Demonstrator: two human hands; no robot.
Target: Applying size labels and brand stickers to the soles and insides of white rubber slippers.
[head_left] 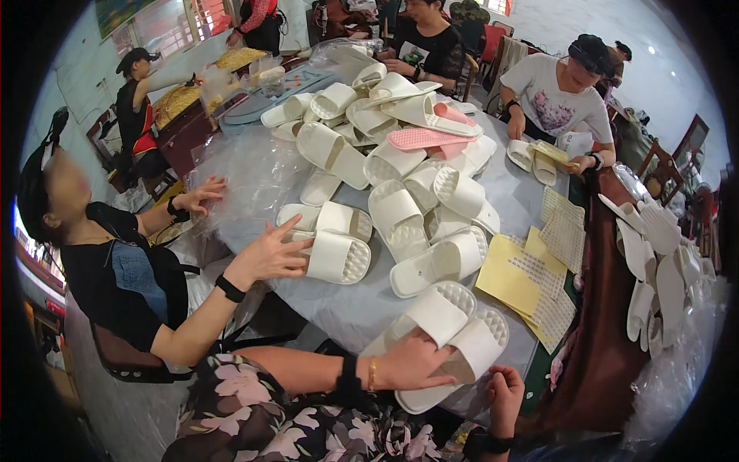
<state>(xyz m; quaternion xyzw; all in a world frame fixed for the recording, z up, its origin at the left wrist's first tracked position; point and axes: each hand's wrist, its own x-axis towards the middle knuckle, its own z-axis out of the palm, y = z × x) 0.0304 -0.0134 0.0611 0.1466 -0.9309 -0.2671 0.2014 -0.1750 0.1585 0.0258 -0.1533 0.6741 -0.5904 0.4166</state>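
Left hand [406, 365]: forearm entering from 9 o'clock, fingers at the strap openings of the white slipper pair [481, 344], at 1 o'clock; grip cannot be confirmed. Right hand [505, 389], 4 o'clock: curled closed. Apparent step: aligning; next requires steadying both. Slipper pile [419, 182]: desk [327, 304], 12 o'clock.

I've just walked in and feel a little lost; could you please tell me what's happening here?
The left hand is on the nearest white slippers, and the right hand is curled beside them. A co-worker's hand is at other white slippers to the left. Beyond, a heap of white slippers includes pink ones.
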